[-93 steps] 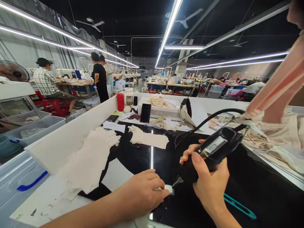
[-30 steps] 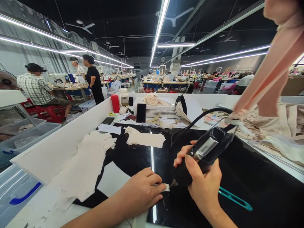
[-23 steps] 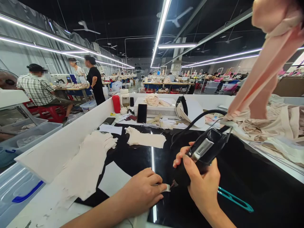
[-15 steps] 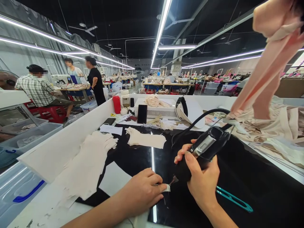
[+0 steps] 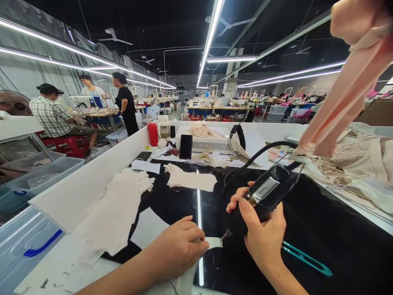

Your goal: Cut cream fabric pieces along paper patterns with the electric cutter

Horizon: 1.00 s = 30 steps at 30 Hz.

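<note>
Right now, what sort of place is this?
Most likely a garment sewing workshop: what looks like a sewing machine stands by the person in the checked shirt, pale cut pieces, seemingly fabric, lie in the foreground, and worktables stretch back under long strip lights.

On the black counter (image 5: 322, 217) lie cream cloths (image 5: 195, 181), a white sheet (image 5: 149, 225), a little strip (image 5: 214, 242) and a blue-green tool (image 5: 324, 268).

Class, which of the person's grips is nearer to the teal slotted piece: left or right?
Right. The right grip, holding the black corded tool, is close by the left end of the teal slotted piece. The left grip is farther left, at the white strip.
</note>
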Tool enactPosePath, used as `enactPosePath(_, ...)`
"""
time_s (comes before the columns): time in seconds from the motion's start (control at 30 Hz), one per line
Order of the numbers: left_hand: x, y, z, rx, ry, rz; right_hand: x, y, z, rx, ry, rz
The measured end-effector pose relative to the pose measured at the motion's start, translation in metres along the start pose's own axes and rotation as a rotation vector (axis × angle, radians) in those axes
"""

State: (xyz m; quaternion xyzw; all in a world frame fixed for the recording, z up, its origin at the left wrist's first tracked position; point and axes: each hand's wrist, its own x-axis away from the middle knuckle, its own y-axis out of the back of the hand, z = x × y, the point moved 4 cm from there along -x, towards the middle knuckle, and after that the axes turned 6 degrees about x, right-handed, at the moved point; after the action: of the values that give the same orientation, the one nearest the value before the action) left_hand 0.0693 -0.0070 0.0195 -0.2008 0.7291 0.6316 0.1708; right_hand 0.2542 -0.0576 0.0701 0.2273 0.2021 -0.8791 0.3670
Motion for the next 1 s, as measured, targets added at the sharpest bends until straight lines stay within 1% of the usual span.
enactPosePath(0.2,0.007,-0.003,0.002,-0.019,0.044,-0.018,-0.001,0.002,0.001,0.008,0.008,-0.006)
enactPosePath(0.43,0.007,-0.006,0.001,-0.007,0.081,-0.009,0.0,0.005,0.001,-0.018,-0.05,-0.031)
enactPosePath(0.57,0.007,-0.008,0.001,0.012,0.087,0.0,-0.001,-0.002,0.002,-0.073,-0.069,-0.049)
enactPosePath(0.77,0.007,-0.008,0.0,0.028,0.09,0.004,0.001,-0.016,-0.001,-0.108,-0.1,0.008)
enactPosePath(0.9,0.006,-0.007,0.0,0.039,0.09,-0.012,0.002,-0.018,-0.003,-0.113,-0.103,0.005)
enactPosePath(1.0,0.006,-0.01,0.0,0.034,0.105,0.002,0.004,-0.019,-0.004,-0.107,-0.107,0.006)
